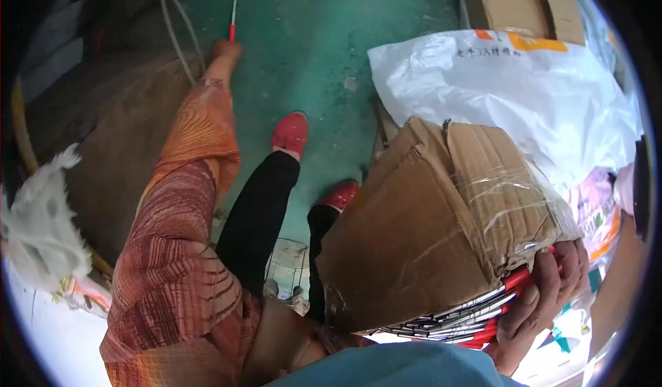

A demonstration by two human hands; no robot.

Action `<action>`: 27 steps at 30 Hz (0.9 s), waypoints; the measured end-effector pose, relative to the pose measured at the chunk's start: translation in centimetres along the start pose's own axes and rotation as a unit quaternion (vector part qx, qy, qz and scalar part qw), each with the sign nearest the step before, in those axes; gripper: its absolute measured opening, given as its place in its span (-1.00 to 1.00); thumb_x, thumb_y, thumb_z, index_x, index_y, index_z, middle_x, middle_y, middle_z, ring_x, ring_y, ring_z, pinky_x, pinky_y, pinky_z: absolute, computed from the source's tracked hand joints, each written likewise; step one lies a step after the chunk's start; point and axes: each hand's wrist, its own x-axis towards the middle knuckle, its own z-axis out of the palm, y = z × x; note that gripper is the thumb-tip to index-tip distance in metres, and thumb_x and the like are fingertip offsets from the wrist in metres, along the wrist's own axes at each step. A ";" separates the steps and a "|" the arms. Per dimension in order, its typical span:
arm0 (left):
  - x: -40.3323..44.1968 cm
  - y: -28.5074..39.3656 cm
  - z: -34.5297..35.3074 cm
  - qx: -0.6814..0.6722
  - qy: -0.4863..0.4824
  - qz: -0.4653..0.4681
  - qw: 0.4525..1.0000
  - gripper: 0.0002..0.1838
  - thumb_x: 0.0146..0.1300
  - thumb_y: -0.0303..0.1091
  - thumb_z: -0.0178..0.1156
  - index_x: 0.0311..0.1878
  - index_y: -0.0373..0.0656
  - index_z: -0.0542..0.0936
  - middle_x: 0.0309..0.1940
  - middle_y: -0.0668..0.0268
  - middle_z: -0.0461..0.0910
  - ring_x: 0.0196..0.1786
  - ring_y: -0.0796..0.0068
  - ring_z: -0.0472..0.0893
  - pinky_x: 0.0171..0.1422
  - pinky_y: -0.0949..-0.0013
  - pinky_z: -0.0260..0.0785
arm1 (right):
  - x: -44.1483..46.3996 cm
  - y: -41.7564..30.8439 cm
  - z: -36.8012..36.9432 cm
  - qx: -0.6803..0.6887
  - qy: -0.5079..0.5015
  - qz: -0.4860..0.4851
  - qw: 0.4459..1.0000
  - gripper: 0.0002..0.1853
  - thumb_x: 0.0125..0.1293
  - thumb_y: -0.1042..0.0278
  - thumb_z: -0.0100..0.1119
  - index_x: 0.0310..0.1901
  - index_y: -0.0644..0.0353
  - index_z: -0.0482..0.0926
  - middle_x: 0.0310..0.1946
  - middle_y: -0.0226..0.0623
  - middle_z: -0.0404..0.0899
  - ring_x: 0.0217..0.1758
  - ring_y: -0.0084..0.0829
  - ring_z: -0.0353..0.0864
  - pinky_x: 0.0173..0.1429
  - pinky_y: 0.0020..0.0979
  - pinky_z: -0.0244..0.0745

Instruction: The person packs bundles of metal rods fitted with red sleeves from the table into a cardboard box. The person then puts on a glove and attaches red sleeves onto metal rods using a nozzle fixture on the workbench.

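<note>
My left hand (pixel 225 51) is stretched far forward over the green floor, its fingers closed round a thin tool with a red handle and a straight metal shaft, which looks like a screwdriver (pixel 233 23). On my right side a worn brown cardboard box (pixel 407 228) leans tilted against me. My right hand (pixel 548 287) curls round its lower right corner. Several more red-handled screwdrivers (pixel 462 321) lie packed at the box's near open end, against that hand's fingers. Their far ends are hidden inside the box.
A white plastic sack (pixel 510 97) lies beyond the box, with another cardboard box (pixel 510 4) behind it. Brown sheeting (pixel 103 139) and a hanging cord (pixel 176 28) are at the left. My red shoes (pixel 289 133) stand on the green floor (pixel 331 49).
</note>
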 end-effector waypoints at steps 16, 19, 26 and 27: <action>-43.9 3.8 -19.1 -0.577 -0.349 0.154 0.722 -0.60 0.21 -0.42 0.07 0.13 -0.18 0.32 -0.37 0.30 0.48 -0.40 0.56 0.45 -0.38 0.46 0.33 | -0.1 0.8 1.0 0.060 0.108 -0.051 0.991 -0.71 0.24 0.16 0.07 -0.08 0.11 0.56 -0.13 -0.32 0.51 -0.02 -0.23 0.43 0.12 -0.23 0.29; -52.2 2.5 -23.5 -0.555 -0.399 0.187 0.705 -0.62 0.21 -0.44 0.05 0.12 -0.19 0.35 -0.35 0.30 0.48 -0.38 0.59 0.45 -0.32 0.50 0.34 | -0.6 1.8 1.4 0.067 0.162 -0.070 0.982 -0.71 0.25 0.14 0.06 -0.08 0.07 0.57 -0.13 -0.34 0.53 0.00 -0.26 0.44 0.12 -0.20 0.30; -63.0 1.1 -26.0 -0.508 -0.461 0.183 0.704 -0.79 0.23 -0.48 0.01 -0.09 -0.27 0.52 -0.42 0.40 0.51 -0.45 0.72 0.45 -0.34 0.64 0.30 | -0.1 2.1 0.6 -0.032 0.110 -0.087 0.990 -0.73 0.26 0.07 0.03 -0.14 -0.07 0.62 -0.11 -0.51 0.59 0.06 -0.38 0.46 0.02 -0.14 0.37; -63.1 1.3 -25.8 -0.510 -0.457 0.188 0.704 -0.79 0.23 -0.48 0.01 -0.09 -0.27 0.52 -0.42 0.40 0.51 -0.45 0.72 0.45 -0.34 0.64 0.30 | 0.2 2.7 2.4 -0.003 0.143 -0.102 0.984 -0.71 0.27 0.03 -0.02 -0.16 -0.08 0.63 -0.10 -0.53 0.60 0.08 -0.42 0.46 -0.02 -0.09 0.38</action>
